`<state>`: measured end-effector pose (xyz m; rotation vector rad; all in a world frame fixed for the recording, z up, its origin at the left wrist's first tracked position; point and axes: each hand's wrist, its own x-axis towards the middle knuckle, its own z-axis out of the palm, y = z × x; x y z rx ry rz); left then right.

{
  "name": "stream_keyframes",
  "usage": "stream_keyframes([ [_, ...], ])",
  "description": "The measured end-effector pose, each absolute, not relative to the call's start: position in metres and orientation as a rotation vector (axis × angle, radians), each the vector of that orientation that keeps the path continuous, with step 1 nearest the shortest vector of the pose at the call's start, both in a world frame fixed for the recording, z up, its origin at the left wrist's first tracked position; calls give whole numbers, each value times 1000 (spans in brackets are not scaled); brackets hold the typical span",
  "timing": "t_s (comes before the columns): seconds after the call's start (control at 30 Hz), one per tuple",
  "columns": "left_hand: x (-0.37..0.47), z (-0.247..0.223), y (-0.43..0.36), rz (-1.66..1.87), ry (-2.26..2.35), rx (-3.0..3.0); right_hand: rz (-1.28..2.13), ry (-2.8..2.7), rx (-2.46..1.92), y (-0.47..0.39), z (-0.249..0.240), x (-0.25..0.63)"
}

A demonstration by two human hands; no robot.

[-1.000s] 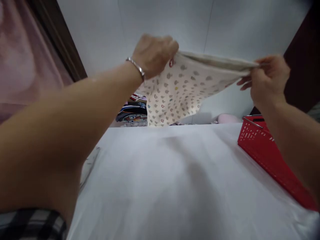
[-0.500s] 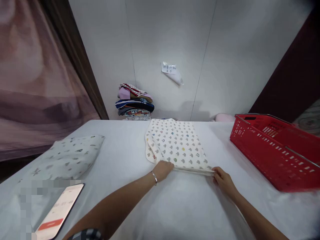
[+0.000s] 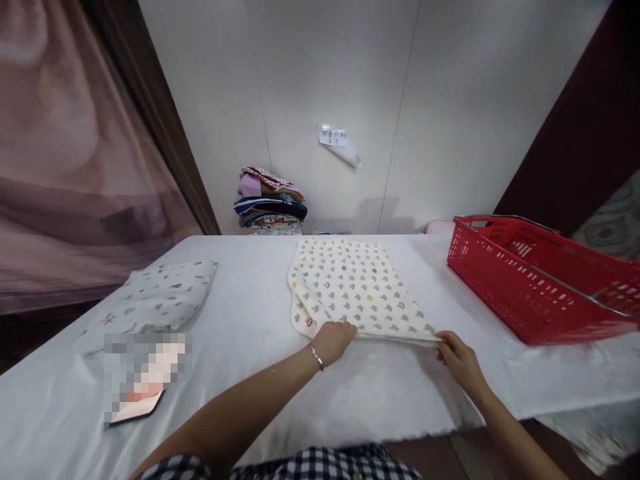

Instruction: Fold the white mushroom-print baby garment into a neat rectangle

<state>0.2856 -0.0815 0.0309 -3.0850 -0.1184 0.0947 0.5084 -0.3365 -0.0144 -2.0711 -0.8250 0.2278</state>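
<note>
A white cloth with small grey, yellow and blue prints (image 3: 350, 287) lies folded on the white-covered table (image 3: 250, 293). My left hand (image 3: 336, 340), with a silver bracelet at the wrist, is closed on the cloth's near edge, left of its middle. My right hand (image 3: 455, 355) pinches the near right corner of the same cloth and holds it slightly out to the right. The cloth's left side is rounded and has a loose crease.
A red plastic basket (image 3: 530, 287) stands at the right. On the left lie another printed white cloth (image 3: 155, 300) and a partly blurred phone (image 3: 140, 407). Folded clothes (image 3: 273, 200) are stacked by the wall, below a taped label (image 3: 333, 137).
The view has shifted, so the table's front edge and a checked garment now show. My right hand has drawn the cloth's corner a little to the right. Both hands still hold the cloth.
</note>
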Motion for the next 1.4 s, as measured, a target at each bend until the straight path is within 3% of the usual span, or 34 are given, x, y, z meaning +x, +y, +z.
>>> stream_keyframes([
  [0.13, 290, 24, -90, 137, -184, -3123, 180, -977, -2299, -349, -17, 507],
  [0.23, 293, 20, -93, 151, -266, -3133, -102, -1132, -2411, -340, -12, 496],
  [0.37, 295, 22, -94, 167, -331, -3139, -389, -1523, -2246, -294, -2, 452],
  [0.67, 293, 38, -91, -57, -541, -3219, -158, -1743, -2236, -196, 13, 398],
  [0.9, 291, 25, -97, -180, -649, -3221, -132, -1729, -2190, -200, 6, 399],
  [1.1, 285, 8, -80, -607, -565, -3126, -100, -1576, -2097, -205, 6, 410],
  [1.4, 251, 7, -39, -972, -895, -2927, -78, -1590, -2080, -205, 8, 407],
])
